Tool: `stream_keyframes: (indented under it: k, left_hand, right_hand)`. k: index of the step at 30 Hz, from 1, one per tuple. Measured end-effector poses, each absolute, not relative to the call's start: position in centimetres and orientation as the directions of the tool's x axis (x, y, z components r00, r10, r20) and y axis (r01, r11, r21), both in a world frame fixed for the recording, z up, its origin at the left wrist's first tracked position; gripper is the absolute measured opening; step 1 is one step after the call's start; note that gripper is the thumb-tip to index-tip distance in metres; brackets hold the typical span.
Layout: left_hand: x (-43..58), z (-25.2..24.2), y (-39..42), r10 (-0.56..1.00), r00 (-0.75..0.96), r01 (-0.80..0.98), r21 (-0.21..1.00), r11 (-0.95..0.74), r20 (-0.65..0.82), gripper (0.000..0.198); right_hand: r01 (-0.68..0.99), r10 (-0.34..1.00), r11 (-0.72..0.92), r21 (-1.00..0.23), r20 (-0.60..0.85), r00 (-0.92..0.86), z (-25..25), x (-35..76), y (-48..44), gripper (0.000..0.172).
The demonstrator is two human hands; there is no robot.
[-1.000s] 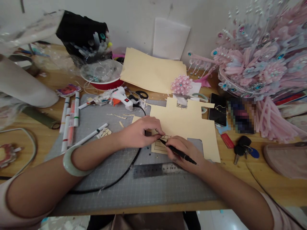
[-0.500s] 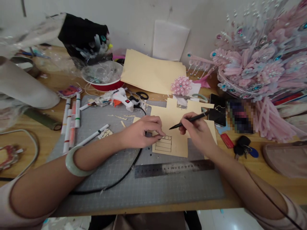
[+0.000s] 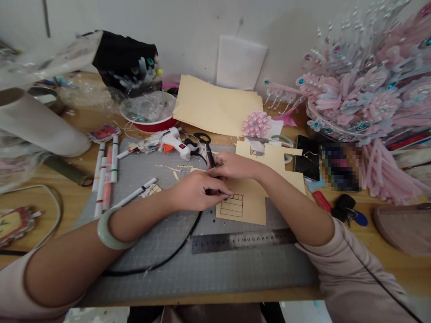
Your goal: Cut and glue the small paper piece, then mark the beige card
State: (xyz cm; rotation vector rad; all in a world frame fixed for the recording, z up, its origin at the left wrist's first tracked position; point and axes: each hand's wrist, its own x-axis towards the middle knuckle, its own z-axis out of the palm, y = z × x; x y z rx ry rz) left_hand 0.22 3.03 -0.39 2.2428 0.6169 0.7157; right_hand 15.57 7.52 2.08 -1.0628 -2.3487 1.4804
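Note:
My right hand [image 3: 232,165] grips a black pen [image 3: 209,156], which stands nearly upright at my fingertips. Its lower end is hidden between the two hands. Just below, my left hand [image 3: 197,190] is closed, with thumb and fingertips together at the edge of a drawing. Something dark shows under its fingers, too covered to name. Beneath both hands lies a cut piece of tan card [image 3: 252,208]. On it a ruled rectangle [image 3: 231,207] is drawn in black, with a row of small circles along its top.
A steel ruler [image 3: 242,240] lies on the grey cutting mat [image 3: 161,269]. Left of the hands are a white glue gun [image 3: 178,142] with a black cable and several markers [image 3: 114,161]. Keys [image 3: 346,208], a phone [image 3: 307,157] and a pink beaded headdress [image 3: 363,98] stand right.
My right hand has swung left across the card to my left hand. The pen has turned from slanting, tip showing, to nearly upright with its tip hidden. My left hand has barely moved.

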Motion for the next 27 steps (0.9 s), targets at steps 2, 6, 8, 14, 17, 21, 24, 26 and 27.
stream_keyframes:
  k: [2,6,8,14,17,21,24,26,27]
  left_hand:
    - [0.24,-0.46,3.01,0.603,0.731,0.219,0.728,-0.65,0.319,0.016]
    - [0.28,-0.6,2.99,0.59,0.73,0.203,0.714,-0.67,0.346,0.016]
    - [0.26,-0.66,2.99,0.581,0.731,0.196,0.705,-0.681,0.358,0.016]
    - [0.22,-0.64,3.02,0.588,0.738,0.204,0.722,-0.662,0.331,0.017]
    - [0.29,-0.57,3.01,0.589,0.74,0.203,0.728,-0.655,0.324,0.017]
    - [0.36,-0.52,2.99,0.597,0.74,0.202,0.743,-0.638,0.311,0.017]
    - [0.34,-0.46,2.98,0.605,0.746,0.209,0.766,-0.608,0.278,0.018]
    - [0.33,-0.39,2.97,0.607,0.75,0.207,0.779,-0.592,0.262,0.019]
    - [0.33,-0.36,2.96,0.607,0.752,0.204,0.785,-0.584,0.256,0.019]
  right_hand:
    - [0.473,0.634,0.278,-0.836,-0.211,-0.744,1.91,15.59,7.49,0.019]
    - [0.495,0.617,0.294,-0.818,-0.233,-0.751,1.99,15.92,7.06,0.019]
    - [0.502,0.615,0.306,-0.809,-0.235,-0.753,2.07,16.0,6.89,0.018]
    - [0.499,0.615,0.336,-0.799,-0.215,-0.759,1.75,16.06,6.98,0.019]
    - [0.484,0.608,0.345,-0.804,-0.202,-0.768,1.61,16.07,7.01,0.017]
    - [0.495,0.612,0.354,-0.794,-0.203,-0.764,1.7,16.03,6.87,0.016]
    - [0.51,0.621,0.358,-0.782,-0.209,-0.756,1.76,16.01,6.82,0.018]
    - [0.514,0.627,0.36,-0.779,-0.206,-0.751,1.79,16.01,6.82,0.018]
    - [0.514,0.631,0.361,-0.778,-0.202,-0.749,1.8,16.01,6.82,0.018]
